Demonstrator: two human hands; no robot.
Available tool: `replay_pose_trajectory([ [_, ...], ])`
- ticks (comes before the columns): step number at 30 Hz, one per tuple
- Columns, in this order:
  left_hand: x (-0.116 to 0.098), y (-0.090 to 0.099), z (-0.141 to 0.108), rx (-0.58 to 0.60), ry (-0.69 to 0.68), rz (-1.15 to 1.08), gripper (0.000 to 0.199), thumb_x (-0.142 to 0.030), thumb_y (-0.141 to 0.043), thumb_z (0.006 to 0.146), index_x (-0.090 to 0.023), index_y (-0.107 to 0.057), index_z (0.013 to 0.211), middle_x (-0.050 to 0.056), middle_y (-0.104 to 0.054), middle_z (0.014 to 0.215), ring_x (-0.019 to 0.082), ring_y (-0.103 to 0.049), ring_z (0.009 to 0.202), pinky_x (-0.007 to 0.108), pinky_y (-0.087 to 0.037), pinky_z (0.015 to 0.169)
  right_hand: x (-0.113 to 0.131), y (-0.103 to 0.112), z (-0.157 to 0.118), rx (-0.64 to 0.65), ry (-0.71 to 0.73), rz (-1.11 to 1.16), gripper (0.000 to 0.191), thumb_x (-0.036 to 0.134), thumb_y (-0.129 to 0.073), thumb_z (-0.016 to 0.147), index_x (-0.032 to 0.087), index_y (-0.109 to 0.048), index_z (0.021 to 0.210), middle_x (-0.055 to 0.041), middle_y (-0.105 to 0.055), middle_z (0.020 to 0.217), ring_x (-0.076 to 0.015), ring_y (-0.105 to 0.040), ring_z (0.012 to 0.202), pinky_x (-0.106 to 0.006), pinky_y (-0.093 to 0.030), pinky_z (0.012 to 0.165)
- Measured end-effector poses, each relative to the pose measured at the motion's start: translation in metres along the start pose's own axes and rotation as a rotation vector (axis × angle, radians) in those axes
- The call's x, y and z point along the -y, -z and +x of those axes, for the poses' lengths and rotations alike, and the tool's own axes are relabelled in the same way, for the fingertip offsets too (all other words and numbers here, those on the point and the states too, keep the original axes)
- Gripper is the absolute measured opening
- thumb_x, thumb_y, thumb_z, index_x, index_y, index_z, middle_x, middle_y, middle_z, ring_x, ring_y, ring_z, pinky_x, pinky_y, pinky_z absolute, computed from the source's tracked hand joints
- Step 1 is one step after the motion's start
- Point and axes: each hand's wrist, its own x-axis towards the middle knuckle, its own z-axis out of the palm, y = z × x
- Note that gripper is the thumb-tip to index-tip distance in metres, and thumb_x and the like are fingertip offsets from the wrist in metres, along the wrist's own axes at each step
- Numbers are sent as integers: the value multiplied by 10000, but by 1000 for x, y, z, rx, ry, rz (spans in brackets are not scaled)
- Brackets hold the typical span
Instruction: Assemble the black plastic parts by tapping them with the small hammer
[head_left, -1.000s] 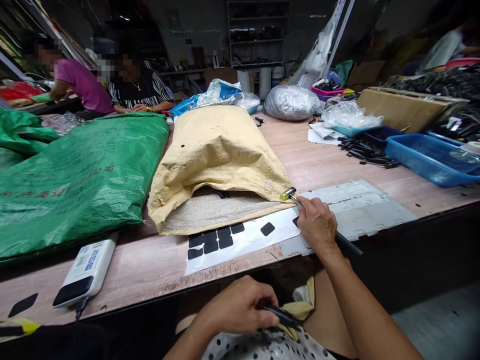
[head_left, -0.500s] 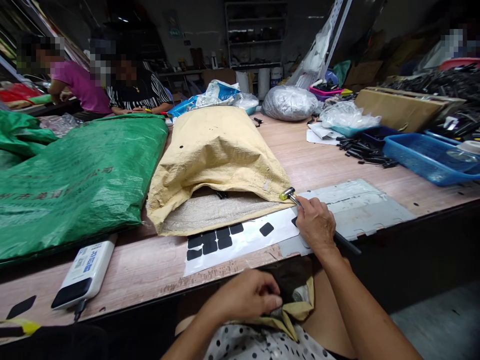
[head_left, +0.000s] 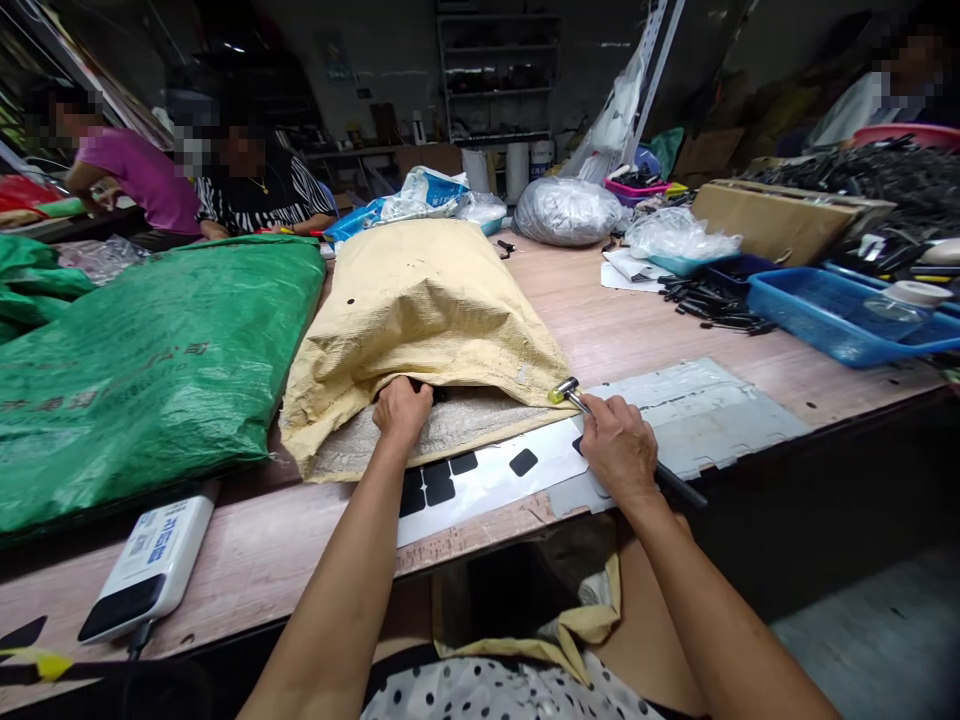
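A yellow woven sack [head_left: 450,290] lies on the table with its mouth toward me. My left hand [head_left: 403,405] is at that mouth, its fingers curled by the upper edge; what they hold, if anything, is hidden. My right hand [head_left: 621,445] is closed round a small hammer [head_left: 564,390], whose head rests by the sack's right corner and whose dark handle sticks out behind the hand. Under the sack's front edge lies a white sheet [head_left: 487,490] with several black rounded squares. A grey plate [head_left: 705,410] lies to the right of it.
At the left are a green sack [head_left: 165,370] and a white power bank [head_left: 154,560] with a cable. A blue tray [head_left: 817,310], black parts [head_left: 712,305] and cardboard [head_left: 772,220] stand at the right. Two people sit at the back left, another person at the far right.
My left hand has moved from my lap up and forward to the sack's mouth. My right hand still holds the hammer in the same place. The view has shifted slightly.
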Motion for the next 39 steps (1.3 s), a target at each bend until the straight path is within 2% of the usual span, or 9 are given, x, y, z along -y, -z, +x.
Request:
replay_pose_trajectory([
  [5, 2, 2, -13, 67, -24, 32, 238, -424, -643, 796, -217, -725, 880, 151, -759, 1028, 361, -685, 992, 399, -486, 753, 0, -1, 0, -10, -1, 1, 320, 209, -534, 944, 243, -679, 1227, -78, -632, 978, -217, -505, 893, -336, -265, 697],
  [9, 10, 15, -41, 74, -98, 71, 170, -378, -654, 783, -238, -700, 870, 115, -751, 981, 340, -675, 947, 374, -453, 716, -1, -1, 0, -11, 5, 0, 323, 210, -520, 948, 242, -678, 1228, -80, -630, 972, -217, -501, 885, -340, -265, 698],
  [13, 12, 24, -80, 136, -403, -60, 132, -345, -648, 831, -247, -699, 905, 38, -734, 934, 239, -659, 871, 312, -436, 713, -1, -2, 0, -10, 3, -1, 320, 221, -526, 946, 242, -677, 1228, -81, -627, 967, -214, -495, 876, -337, -258, 694],
  [15, 10, 21, -96, 244, -580, -127, 109, -301, -665, 834, -246, -709, 918, 21, -723, 920, 213, -651, 861, 300, -439, 730, -1, -2, 0, -10, 1, -5, 321, 224, -530, 946, 244, -675, 1231, -78, -627, 971, -213, -495, 875, -335, -258, 694],
  [18, 11, 8, -106, 300, -700, -161, 88, -247, -680, 829, -227, -712, 909, 30, -700, 910, 215, -637, 875, 314, -447, 757, -1, -1, -1, -13, 4, -9, 314, 225, -527, 953, 246, -679, 1228, -75, -628, 969, -211, -498, 876, -335, -265, 698],
  [27, 27, -18, -101, 209, -747, -356, 118, -265, -725, 829, -226, -708, 939, 22, -682, 879, 213, -614, 890, 335, -449, 807, -3, 3, 3, 10, -16, 82, 323, 207, -526, 945, 239, -696, 1217, -80, -653, 988, -218, -539, 916, -324, -324, 727],
  [32, 27, -18, -100, 217, -729, -407, 131, -217, -743, 802, -210, -715, 930, 11, -665, 834, 194, -598, 834, 315, -445, 770, 18, 29, -11, -5, 23, 414, 376, 216, -458, 977, 240, -649, 1300, -85, -687, 1117, -223, -620, 1045, -317, -446, 864],
  [35, 27, -16, -100, 227, -712, -434, 94, -189, -746, 788, -203, -729, 879, 14, -673, 833, 189, -598, 829, 308, -442, 765, 38, 43, -28, 91, 154, 677, 356, 237, -446, 997, 238, -650, 1289, -83, -698, 1163, -212, -641, 1094, -327, -486, 956],
  [39, 28, -13, -101, 250, -691, -473, 102, -186, -741, 792, -208, -757, 890, 15, -673, 829, 184, -600, 825, 301, -441, 756, 56, 50, -46, 236, 249, 772, 363, 234, -436, 1009, 268, -643, 1305, -70, -701, 1115, -201, -659, 1034, -338, -529, 926],
])
